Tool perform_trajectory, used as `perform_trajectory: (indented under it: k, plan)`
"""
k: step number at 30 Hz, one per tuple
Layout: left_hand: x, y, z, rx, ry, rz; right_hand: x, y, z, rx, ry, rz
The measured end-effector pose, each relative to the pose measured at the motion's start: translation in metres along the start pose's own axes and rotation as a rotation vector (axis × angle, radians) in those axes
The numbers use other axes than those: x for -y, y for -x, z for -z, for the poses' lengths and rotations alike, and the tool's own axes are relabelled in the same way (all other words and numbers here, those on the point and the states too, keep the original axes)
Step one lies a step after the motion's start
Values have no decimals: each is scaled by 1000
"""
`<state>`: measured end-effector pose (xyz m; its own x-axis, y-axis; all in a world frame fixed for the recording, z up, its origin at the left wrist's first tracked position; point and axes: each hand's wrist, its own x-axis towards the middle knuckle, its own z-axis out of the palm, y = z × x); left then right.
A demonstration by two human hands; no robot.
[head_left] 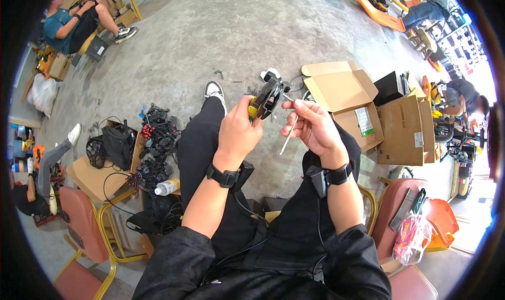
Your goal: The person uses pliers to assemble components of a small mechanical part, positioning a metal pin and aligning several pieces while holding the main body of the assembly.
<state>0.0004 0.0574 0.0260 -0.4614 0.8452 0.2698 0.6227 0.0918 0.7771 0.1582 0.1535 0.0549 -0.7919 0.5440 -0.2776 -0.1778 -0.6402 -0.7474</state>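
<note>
My left hand is closed around a black and yellow device, a compact part with a rounded black housing. I cannot make out its exact kind. Close on its right, my right hand pinches a thin silver metal rod, whose lower end points down toward the floor between my knees. A short metal piece shows between the device and my right fingertips; whether it belongs to the rod or the device is hidden by the fingers. Both hands are above the gap between my legs.
Beside my right knee stands an open cardboard box, with a taller carton next to it. Left of my leg lie a heap of black cabled parts, a bottle and a flattened carton. Chairs flank me; several people sit around.
</note>
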Motion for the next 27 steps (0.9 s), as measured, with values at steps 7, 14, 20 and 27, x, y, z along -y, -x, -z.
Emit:
perform_trajectory:
  k: [7, 14, 20, 27]
  plan:
    - [3, 1, 0, -193, 132, -78, -7, 4, -10, 68, 205, 187]
    - [13, -4, -1, -330, 207, -459, -22, 14, -27, 27, 843, 963]
    - [18, -4, -2, -387, 371, -604, -13, 15, -33, 10, 1084, 1281]
    - [17, -9, 6, -428, 278, -757, -10, 30, -34, -80, 1441, 1414]
